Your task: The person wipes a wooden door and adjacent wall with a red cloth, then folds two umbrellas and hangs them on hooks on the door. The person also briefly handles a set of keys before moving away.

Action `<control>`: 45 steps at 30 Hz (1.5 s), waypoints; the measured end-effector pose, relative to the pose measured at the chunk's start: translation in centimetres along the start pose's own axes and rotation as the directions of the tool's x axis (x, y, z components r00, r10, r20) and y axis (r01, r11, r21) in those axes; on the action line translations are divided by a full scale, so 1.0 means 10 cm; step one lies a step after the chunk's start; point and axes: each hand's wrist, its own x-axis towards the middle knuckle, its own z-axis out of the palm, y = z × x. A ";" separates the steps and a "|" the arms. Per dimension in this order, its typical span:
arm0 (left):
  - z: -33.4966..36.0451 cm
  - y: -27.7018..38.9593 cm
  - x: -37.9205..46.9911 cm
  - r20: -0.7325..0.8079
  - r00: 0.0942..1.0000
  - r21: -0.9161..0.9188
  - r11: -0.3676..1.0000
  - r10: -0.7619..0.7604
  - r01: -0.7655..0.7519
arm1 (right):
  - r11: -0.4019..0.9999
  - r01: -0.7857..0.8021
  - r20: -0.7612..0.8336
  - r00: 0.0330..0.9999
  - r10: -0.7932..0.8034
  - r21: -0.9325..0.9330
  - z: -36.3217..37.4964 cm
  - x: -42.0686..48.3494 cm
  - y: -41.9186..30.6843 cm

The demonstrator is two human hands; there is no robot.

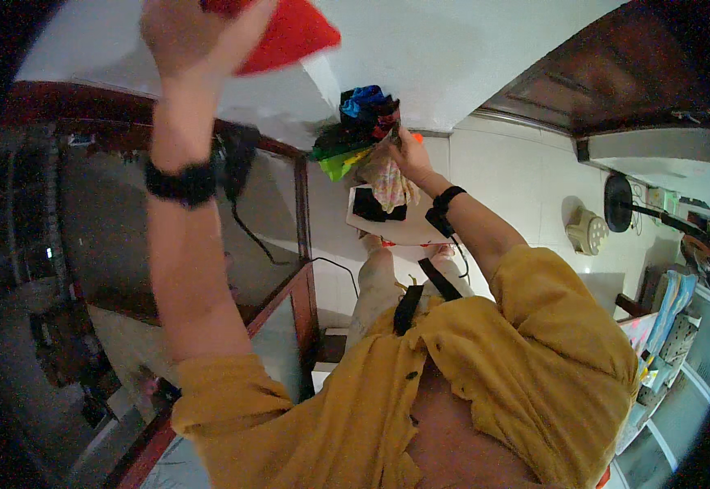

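Raised at the top left, my left hand (193, 36) is blurred and grips a bright red item (290, 40) that looks like cloth; the picture's edge cuts it off. Lower and to the right, my right hand (414, 158) pinches a pale floral cloth (388, 180), which hangs down. Behind and beside that cloth is a bunch of fabrics: blue (366, 101), dark, and bright green (337, 165). What holds the bunch up is hidden. Below the floral cloth, a black piece (379, 205) lies on a pale board or box top (425, 225) near my feet.
A dark-framed glass panel or mirror (303, 208) stands at the left, with a black cable (257, 238) running past it. A beige plastic stool (587, 230) and the black round base of a stand (617, 202) are on the tiled floor at right. A brown door (605, 73) is at upper right.
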 end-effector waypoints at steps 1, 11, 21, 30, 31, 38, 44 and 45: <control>-0.04 0.01 -0.29 0.112 0.981 0.005 0.988 -0.157 0.157 | 0.999 0.032 -0.023 0.999 -0.032 0.037 0.00 0.02 0.02; 0.57 0.25 -3.64 0.785 -0.022 -0.032 -0.076 -0.620 0.997 | 0.992 -0.053 0.035 0.998 0.050 0.117 -0.35 -0.05 0.12; 0.51 1.03 -4.15 0.875 -0.177 -0.087 -0.506 -0.451 0.858 | 0.950 0.045 -0.160 0.987 0.005 0.309 -1.58 -0.64 -0.19; 0.40 1.41 -3.65 0.973 0.155 -0.231 -0.629 -0.173 0.743 | 0.844 0.271 -0.221 0.957 -0.186 0.462 -2.28 -0.59 -1.33; 0.35 1.45 -3.60 0.962 0.223 -0.272 -0.585 -0.156 0.764 | 0.782 0.312 -0.265 0.944 -0.195 0.539 -2.31 -0.61 -1.47; 0.40 1.67 -2.90 0.895 0.341 -0.246 -0.318 0.288 0.915 | 0.685 0.376 -0.469 0.881 -0.057 0.624 -2.62 -0.62 -2.23; 0.16 1.56 -2.37 0.920 0.368 -0.362 -0.653 -0.135 0.666 | 0.376 0.380 -0.463 0.872 0.160 0.845 -2.85 -0.57 -2.13; 0.12 1.51 -2.29 0.897 0.426 -0.387 -0.672 -0.116 0.632 | 0.316 0.348 -0.420 0.885 0.200 0.883 -2.89 -0.60 -2.00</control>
